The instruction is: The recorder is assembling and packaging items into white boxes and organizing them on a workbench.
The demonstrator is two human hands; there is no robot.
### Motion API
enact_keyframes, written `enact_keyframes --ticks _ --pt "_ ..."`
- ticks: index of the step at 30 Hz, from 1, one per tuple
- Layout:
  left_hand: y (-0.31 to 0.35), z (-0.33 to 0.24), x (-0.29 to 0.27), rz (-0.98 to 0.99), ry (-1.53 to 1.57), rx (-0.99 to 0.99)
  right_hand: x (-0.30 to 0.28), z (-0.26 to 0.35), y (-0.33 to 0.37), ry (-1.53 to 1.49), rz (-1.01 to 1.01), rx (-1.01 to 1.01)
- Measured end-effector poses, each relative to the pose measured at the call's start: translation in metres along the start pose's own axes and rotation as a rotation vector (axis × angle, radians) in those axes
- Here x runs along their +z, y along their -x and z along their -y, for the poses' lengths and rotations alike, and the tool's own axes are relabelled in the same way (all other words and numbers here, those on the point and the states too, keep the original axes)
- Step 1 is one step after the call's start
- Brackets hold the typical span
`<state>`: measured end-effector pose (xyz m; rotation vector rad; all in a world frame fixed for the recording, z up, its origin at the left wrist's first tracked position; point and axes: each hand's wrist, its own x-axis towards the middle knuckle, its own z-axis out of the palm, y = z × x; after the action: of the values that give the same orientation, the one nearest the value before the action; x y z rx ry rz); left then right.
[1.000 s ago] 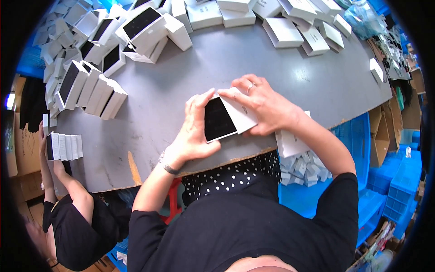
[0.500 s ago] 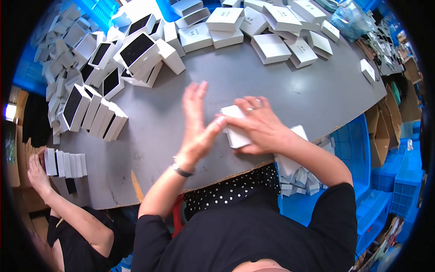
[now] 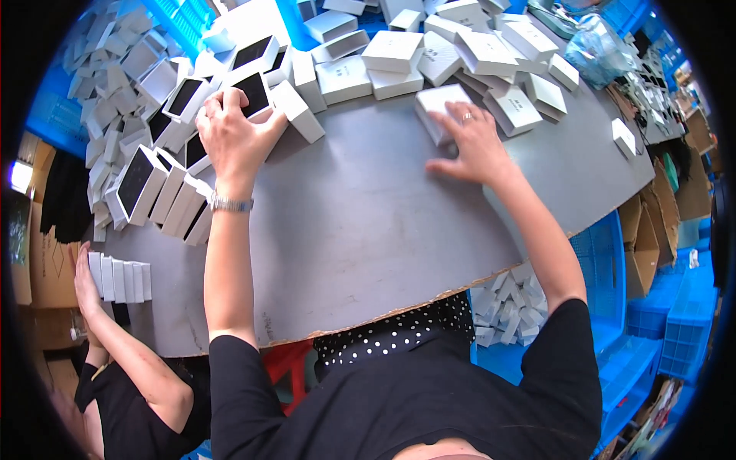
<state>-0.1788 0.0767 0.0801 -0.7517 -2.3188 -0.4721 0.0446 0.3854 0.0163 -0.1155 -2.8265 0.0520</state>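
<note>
My left hand point(image 3: 230, 134) is at the cluster of open white boxes, with a watch on its wrist. Its fingers curl over the side of a white box with a dark inside point(image 3: 251, 93), and the thumb reaches round towards its lower edge. Beyond the middle of the table, my right hand point(image 3: 471, 142) has its fingers spread beside a closed white box point(image 3: 440, 103). The fingertips touch or nearly touch that box's right side, while the thumb stands apart from it, slightly blurred.
Closed white boxes point(image 3: 392, 50) are piled along the far edge of the grey table point(image 3: 360, 222). More open boxes point(image 3: 138, 184) lean at left. A co-worker's hand point(image 3: 86, 280) rests by a row of small boxes point(image 3: 121, 279). A blue crate point(image 3: 598, 261) stands at right.
My hands have separated. The left went up and left to the open boxes and took hold of one; the right went forward with the closed box to the pile and loosened its grip.
</note>
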Motion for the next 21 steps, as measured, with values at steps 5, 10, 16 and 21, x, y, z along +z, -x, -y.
enact_keyframes --ticks 5,10,16,21 --pt "0.082 -0.004 -0.062 0.239 0.704 0.325 -0.045 0.099 0.119 -0.208 0.133 -0.215" --pt "0.149 -0.027 -0.06 0.669 0.806 0.397 -0.041 0.108 0.185 -0.164 -0.045 -0.276" --pt "0.164 -0.04 -0.075 0.621 0.67 0.176 -0.091 0.088 0.128 -0.753 0.097 0.022" --pt "0.177 -0.064 -0.072 0.671 0.669 0.136 -0.052 0.056 0.102 -0.044 0.101 0.019"
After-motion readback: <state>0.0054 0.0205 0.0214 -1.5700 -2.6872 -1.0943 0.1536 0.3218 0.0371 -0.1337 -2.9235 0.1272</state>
